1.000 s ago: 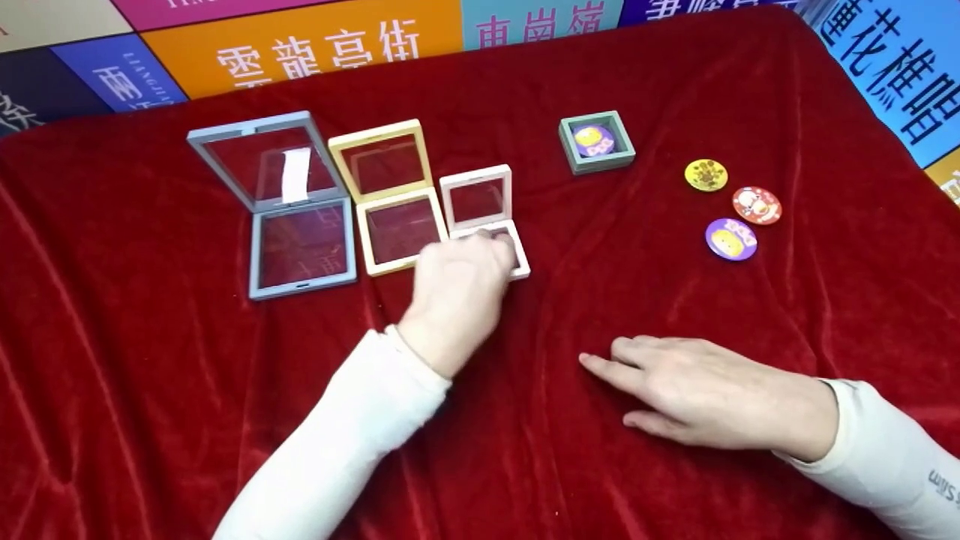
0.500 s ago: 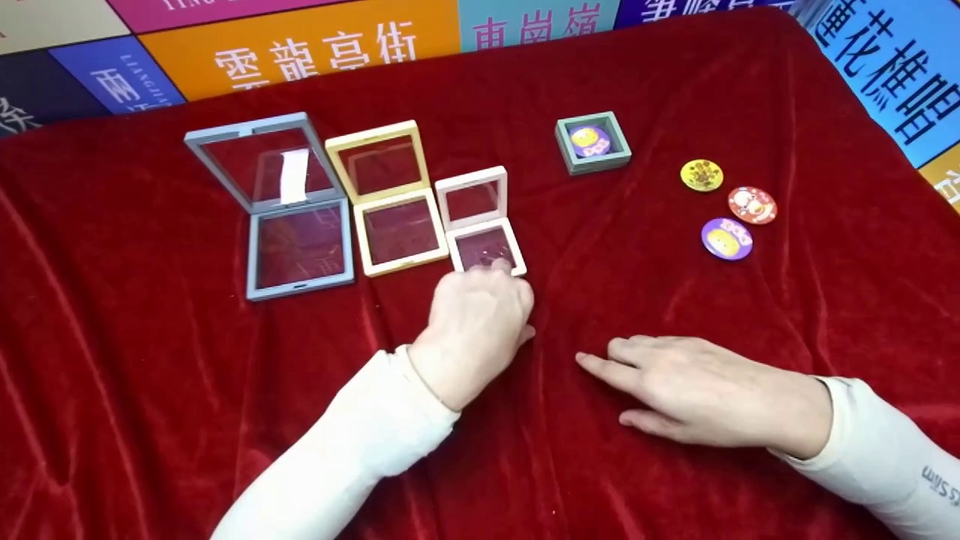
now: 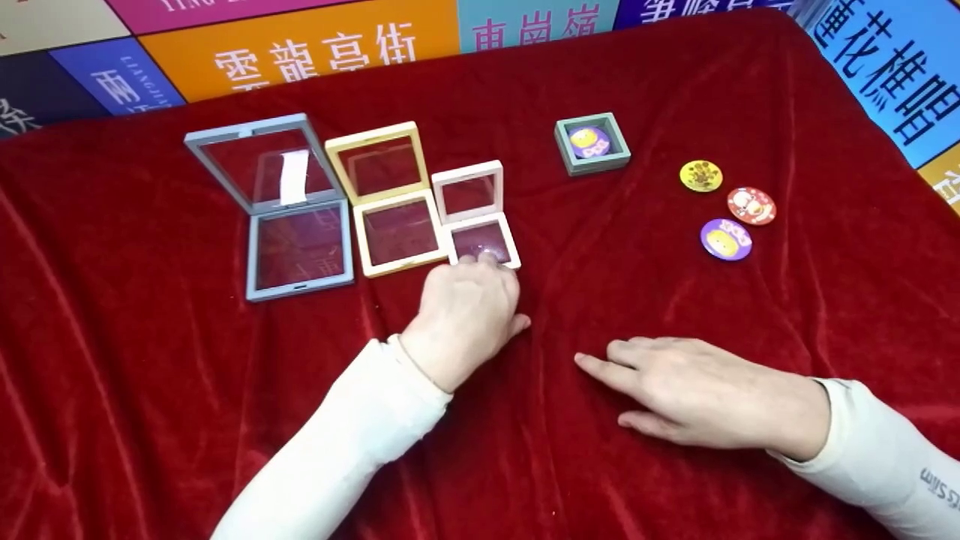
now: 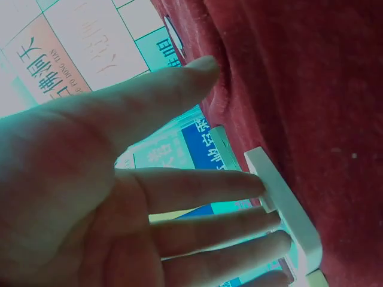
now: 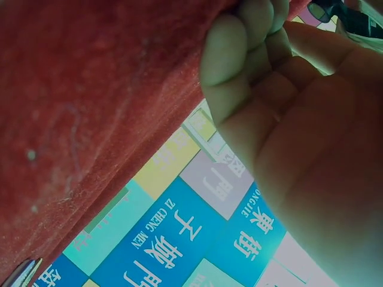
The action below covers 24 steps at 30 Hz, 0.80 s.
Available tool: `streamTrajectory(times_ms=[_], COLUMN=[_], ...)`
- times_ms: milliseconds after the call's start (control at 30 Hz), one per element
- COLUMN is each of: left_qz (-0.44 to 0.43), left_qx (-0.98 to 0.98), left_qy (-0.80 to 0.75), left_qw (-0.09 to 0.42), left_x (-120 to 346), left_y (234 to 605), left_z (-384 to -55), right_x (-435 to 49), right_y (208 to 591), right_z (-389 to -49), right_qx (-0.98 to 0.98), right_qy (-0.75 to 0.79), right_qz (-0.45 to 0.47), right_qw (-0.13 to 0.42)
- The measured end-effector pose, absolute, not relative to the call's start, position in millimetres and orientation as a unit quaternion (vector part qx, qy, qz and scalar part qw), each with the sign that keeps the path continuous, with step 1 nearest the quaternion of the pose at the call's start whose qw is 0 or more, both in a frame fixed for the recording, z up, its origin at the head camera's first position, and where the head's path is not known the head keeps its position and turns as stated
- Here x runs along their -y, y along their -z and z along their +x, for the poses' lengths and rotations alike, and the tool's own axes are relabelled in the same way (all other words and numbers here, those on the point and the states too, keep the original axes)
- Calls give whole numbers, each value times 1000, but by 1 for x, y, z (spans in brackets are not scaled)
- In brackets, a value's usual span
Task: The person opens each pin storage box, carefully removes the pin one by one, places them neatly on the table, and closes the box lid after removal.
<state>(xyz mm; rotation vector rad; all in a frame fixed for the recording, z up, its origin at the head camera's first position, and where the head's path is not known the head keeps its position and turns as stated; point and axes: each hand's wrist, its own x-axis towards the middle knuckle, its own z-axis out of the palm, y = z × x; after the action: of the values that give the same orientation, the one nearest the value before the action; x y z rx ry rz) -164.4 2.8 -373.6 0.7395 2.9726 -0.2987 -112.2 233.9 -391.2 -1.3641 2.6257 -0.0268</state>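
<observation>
Pink frame (image 3: 472,219), lid up, sits nxt to yellow frame (image 3: 394,196), blue frame (image 3: 322,201) past that. Your L hand (image 3: 469,315), fingers straight & slightly apart, touches pink's near edge, blocking part. Your R hand (image 3: 705,390) is on cloth (image 3: 600,480), fingers loosely bent; 3 badges (image 3: 751,205) & green box (image 3: 600,162) beyond.

Green shadow-box frame (image 3: 604,160): three round badges (image 3: 751,206) right; yellow frame (image 3: 390,197), grey-blue frame (image 3: 270,210) left; lettered panels (image 3: 315,56) behind.

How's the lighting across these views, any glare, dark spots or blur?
Head: well lit, faint reflections in the blue frame; left wrist: left hand in shadow, panels washed out top left; right wrist: right hand dim, cloth blurry.
</observation>
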Motion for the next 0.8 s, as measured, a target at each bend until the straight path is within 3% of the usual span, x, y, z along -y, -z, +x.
streamTrajectory(times_ms=[433,800], left_qz=[217,169], left_qx=[-960,-959], left_qy=[40,24], left_qw=[175,226], left_x=[8,17], left_y=[373,380], left_z=[-192,-209], right_x=[-235,-234], right_y=[392,391], right_z=[-112,-112], right_qx=[-882,-882], right_qy=[10,8], right_qz=[-462,-461], right_qw=[91,94])
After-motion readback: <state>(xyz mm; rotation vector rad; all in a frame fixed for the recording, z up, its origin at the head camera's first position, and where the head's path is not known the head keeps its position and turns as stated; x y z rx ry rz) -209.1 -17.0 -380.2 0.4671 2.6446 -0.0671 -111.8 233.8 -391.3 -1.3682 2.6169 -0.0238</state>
